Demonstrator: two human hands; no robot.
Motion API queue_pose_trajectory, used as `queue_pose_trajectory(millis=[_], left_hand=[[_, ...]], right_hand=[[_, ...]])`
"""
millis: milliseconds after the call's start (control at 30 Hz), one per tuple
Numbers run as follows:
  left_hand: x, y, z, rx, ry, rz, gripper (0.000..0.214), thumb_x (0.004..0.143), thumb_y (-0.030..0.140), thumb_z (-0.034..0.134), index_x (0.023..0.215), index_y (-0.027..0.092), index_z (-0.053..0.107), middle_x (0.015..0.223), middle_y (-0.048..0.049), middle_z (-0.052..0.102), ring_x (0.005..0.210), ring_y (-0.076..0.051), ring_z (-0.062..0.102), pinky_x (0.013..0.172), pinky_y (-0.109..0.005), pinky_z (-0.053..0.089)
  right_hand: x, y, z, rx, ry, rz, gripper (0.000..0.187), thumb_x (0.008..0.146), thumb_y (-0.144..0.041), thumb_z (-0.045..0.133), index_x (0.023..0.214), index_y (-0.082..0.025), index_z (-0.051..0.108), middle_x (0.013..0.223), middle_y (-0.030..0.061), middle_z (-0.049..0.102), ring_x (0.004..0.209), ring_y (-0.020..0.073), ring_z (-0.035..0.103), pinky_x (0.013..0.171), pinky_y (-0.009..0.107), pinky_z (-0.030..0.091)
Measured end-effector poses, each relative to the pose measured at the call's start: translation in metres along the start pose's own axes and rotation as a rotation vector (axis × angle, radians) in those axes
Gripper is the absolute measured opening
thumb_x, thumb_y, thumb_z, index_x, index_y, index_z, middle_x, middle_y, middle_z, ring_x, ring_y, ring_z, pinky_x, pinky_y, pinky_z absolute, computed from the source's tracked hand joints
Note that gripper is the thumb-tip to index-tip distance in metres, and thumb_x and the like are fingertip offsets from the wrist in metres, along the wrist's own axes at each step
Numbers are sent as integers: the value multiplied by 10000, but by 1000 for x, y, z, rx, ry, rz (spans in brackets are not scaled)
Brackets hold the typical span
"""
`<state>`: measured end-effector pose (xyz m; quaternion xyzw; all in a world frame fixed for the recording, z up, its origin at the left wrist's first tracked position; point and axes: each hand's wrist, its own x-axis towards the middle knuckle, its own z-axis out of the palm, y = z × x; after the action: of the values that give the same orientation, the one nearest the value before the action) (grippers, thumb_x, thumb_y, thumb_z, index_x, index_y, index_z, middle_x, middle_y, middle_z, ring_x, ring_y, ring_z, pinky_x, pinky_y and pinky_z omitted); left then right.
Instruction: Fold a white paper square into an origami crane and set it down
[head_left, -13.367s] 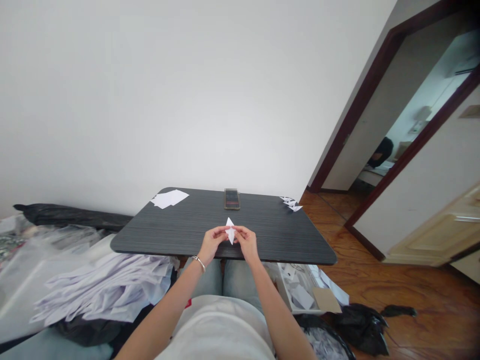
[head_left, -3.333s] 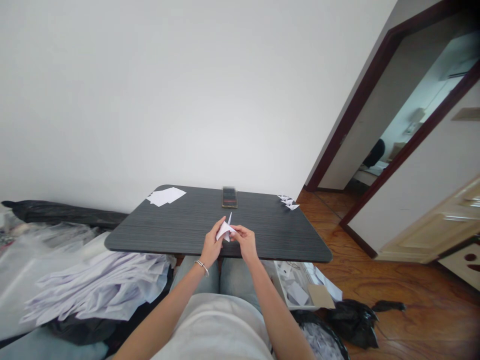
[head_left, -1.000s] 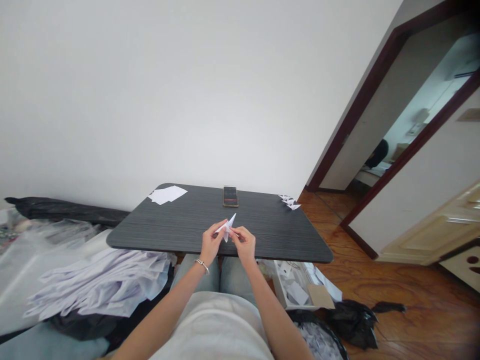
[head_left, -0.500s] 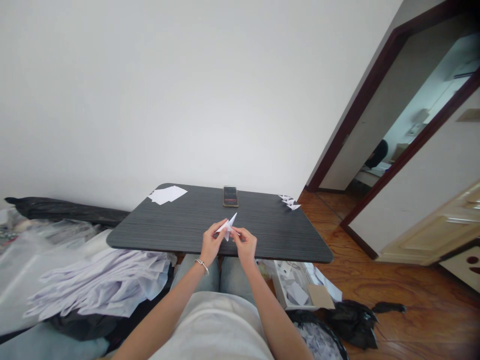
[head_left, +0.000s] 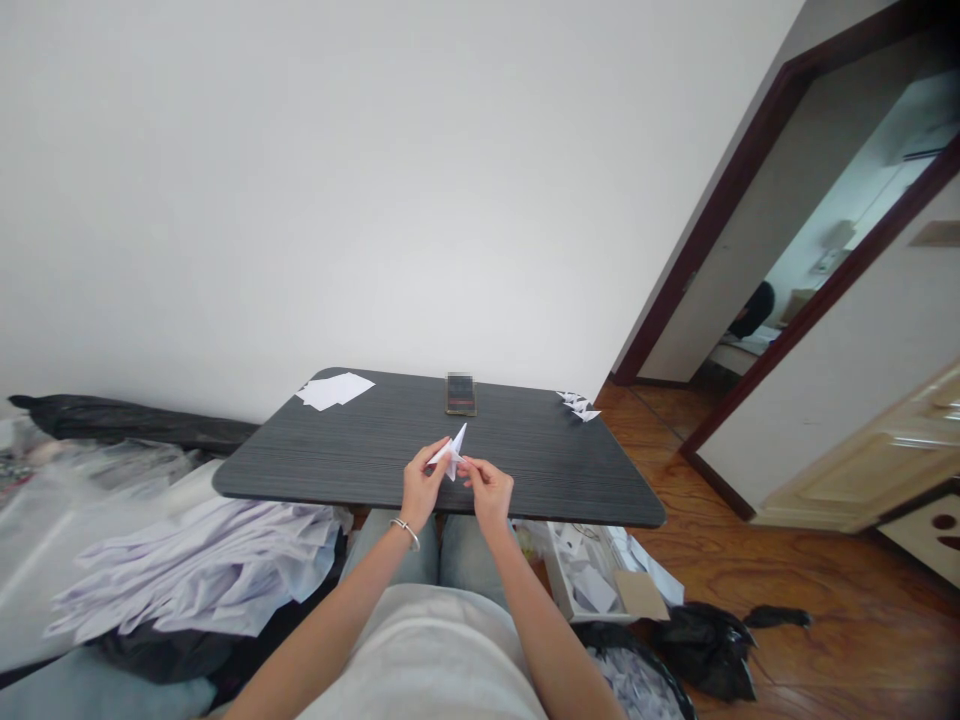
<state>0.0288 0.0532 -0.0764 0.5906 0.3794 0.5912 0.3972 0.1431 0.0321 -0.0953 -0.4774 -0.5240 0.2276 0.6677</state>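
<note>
Two fingertip pinches on folded white paper (head_left: 452,452), from left hand (head_left: 422,487) and right hand (head_left: 488,490); light, flimsy, hold by thick folds.

From here I see a plain white wall (head_left: 300,200) behind the dark grey table (head_left: 540,490); a reddish-brown wooden floor (head_left: 810,570) runs past its right edge; a dark-framed doorway (head_left: 701,228) opens onto a brighter room; a cream door (head_left: 862,450) stands far right.
</note>
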Motion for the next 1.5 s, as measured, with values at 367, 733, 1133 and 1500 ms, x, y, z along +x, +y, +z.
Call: queue_pose_trajectory(millis=[367,733,1133,1500], left_hand=[[-5,12,-2,-16,-95,86,362,744,330,571,1086,215,596,1007,-68,596,911,-189,544,755,-283,444],[-4,11,-4,-114,-139,112,318,749,287,581,1049,188,623,1065,-95,577,994,-219,520,852,-344,411],[-6,10,-6,-140,-221,51,317,784,316,527,1063,191,613,1181,-101,528,898,-193,541,562,-218,449],[-4,2,-7,-70,-160,-32,373,766,310,548,1099,150,593,1038,-88,643,638,-133,564,564,-241,452]], right_hand=[[1,-5,-1,-62,-6,-7,215,784,-327,509,810,-169,652,670,33,655,601,163,615,478,235,484],[1,-8,-2,13,78,-6,226,777,-323,502,817,-154,647,721,48,648,612,158,611,469,232,483],[2,-6,-3,24,100,20,223,781,-333,515,819,-148,634,717,49,643,611,157,602,466,229,472],[2,-7,-3,15,100,29,229,782,-328,512,822,-140,637,727,54,646,601,152,596,467,226,470]])
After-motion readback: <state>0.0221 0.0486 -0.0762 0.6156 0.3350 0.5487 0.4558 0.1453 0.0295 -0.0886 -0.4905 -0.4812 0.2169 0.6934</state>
